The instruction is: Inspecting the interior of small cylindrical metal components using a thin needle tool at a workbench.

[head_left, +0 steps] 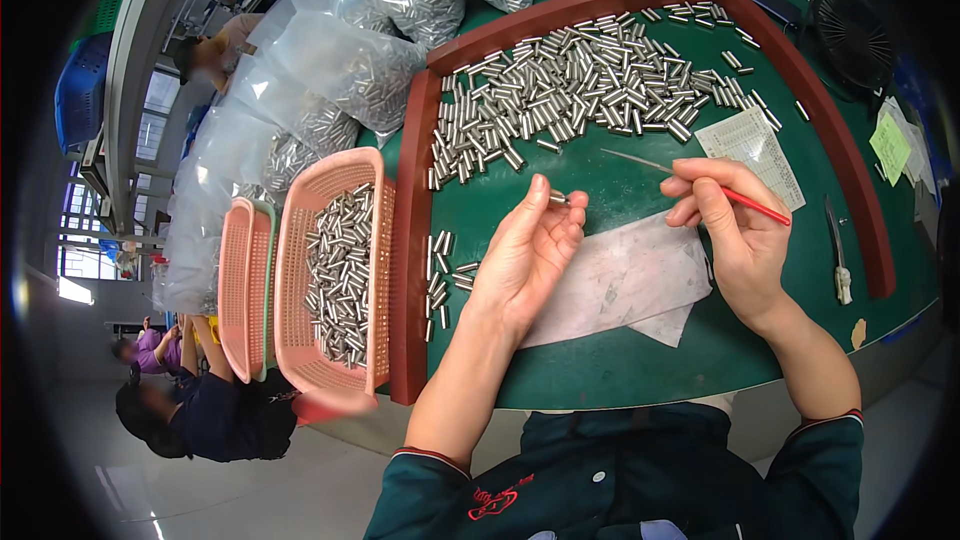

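My left hand (530, 255) is turned palm up, its fingers curled round a short shiny metal pin (559, 197) whose end shows at the fingertips. In my right hand (735, 235) is a slim red-handled needle file (755, 205). Its thin grey shaft points left toward the pin, with a gap between tip and pin. Beneath both hands a stained whitish cloth (620, 280) lies on the green tabletop (600, 380). Beyond them spreads a large heap of similar metal pins (580, 80), and a few more pins (438, 270) lie left of my left wrist.
A dark red wooden rail (410, 270) borders the work area. Outside it on the left stand pink baskets (290, 240), one full of pins, and clear bags of pins (375, 80). At right lie a printed sheet (755, 155), a pale-handled tool (840, 260) and a black fan (850, 35).
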`<state>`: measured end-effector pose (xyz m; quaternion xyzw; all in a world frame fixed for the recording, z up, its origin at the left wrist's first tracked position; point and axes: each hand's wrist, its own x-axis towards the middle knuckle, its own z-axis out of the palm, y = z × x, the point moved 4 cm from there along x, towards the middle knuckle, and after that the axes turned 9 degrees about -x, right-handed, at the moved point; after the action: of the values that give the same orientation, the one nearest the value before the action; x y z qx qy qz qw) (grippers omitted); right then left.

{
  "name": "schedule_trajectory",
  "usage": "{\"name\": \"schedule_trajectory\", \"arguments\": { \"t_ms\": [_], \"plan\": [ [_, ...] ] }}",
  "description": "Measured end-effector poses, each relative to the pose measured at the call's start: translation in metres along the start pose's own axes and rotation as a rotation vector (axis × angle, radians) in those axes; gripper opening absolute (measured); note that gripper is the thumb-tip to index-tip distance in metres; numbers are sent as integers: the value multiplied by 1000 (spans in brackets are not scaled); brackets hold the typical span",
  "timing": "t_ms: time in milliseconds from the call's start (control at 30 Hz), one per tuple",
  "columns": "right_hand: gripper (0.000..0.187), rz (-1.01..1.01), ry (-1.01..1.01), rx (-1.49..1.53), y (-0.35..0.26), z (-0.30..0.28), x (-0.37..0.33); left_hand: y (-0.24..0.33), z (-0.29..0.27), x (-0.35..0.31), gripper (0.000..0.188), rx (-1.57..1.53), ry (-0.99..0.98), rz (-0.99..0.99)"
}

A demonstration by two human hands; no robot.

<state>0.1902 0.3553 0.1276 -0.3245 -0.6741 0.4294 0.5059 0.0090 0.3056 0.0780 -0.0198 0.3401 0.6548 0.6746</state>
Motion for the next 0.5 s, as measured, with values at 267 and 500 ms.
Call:
{"name": "schedule_trajectory", "arguments": {
  "t_ms": [267, 500],
  "plan": [
    [15, 17, 6, 13, 0, -1, 0, 8, 5, -4, 25, 244, -203, 100],
    [16, 22, 10, 14, 0, -2, 0, 7, 7, -4, 29, 323, -173, 130]
  ]
}}
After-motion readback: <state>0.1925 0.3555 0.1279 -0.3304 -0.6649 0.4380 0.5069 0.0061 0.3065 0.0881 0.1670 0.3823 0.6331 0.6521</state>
